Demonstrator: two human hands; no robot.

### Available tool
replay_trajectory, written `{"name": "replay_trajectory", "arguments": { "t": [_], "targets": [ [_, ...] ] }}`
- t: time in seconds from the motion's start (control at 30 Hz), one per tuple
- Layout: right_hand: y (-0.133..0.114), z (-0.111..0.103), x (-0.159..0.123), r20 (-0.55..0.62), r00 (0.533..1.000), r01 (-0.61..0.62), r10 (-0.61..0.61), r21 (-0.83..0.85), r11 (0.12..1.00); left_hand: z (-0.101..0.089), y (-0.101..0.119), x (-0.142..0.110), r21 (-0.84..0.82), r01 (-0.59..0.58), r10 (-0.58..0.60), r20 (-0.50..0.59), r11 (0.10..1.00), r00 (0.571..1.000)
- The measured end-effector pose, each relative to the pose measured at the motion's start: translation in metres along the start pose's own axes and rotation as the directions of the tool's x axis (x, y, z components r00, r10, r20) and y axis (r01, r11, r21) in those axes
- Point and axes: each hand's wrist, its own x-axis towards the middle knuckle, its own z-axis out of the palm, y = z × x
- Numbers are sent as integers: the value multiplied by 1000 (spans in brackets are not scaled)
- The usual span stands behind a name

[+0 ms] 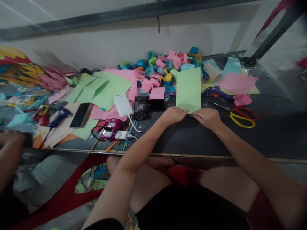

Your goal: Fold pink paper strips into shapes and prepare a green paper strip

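A light green sheet of paper point(188, 88) stands up from the dark table, its near edge gripped between both hands. My left hand point(174, 116) pinches the near left part of that edge. At the near right corner, the fingers of my right hand point(208, 117) are closed on the same sheet. The two hands are close together, fingertips almost meeting. Right of the sheet lie a blue glue gun point(219, 92) and scissors point(243, 117) with red and yellow handles. A pile of curled pink, blue and green paper pieces point(165, 65) sits behind it.
Left of my hands lie a white power bank point(122, 105), a purple power strip point(111, 129), a phone point(81, 115), another glue gun point(59, 119) and green paper sheets point(115, 88). A cardboard tube point(212, 71) rests at the back. Another person's arm point(11, 153) is at far left.
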Motion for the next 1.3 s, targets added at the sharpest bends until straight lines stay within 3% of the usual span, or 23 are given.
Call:
{"name": "replay_trajectory", "arguments": {
  "t": [0.1,0.23,0.5,0.7,0.87,1.07,1.3],
  "targets": [
    [5,3,1,-33,992,-121,122,27,992,0,-6,1,-115,154,-166,-99,981,981],
    [11,0,3,-104,964,-233,243,105,967,2,-7,5,-362,283,-364,-179,888,914],
    [16,-3,11,-143,909,-290,391,457,841,10,-8,10,-681,254,-520,-216,687,827],
    [27,4,15,-84,854,-322,513,690,649,13,-11,12,-771,234,-590,-218,592,777],
    [27,7,16,-36,826,-323,563,787,525,11,-8,13,-833,214,-618,-182,510,765],
    [27,9,15,11,838,-319,545,821,474,9,-5,16,-883,227,-671,-125,412,731],
    [26,6,16,7,867,-298,498,809,506,8,-4,17,-882,209,-682,-158,423,714]
  ]
}}
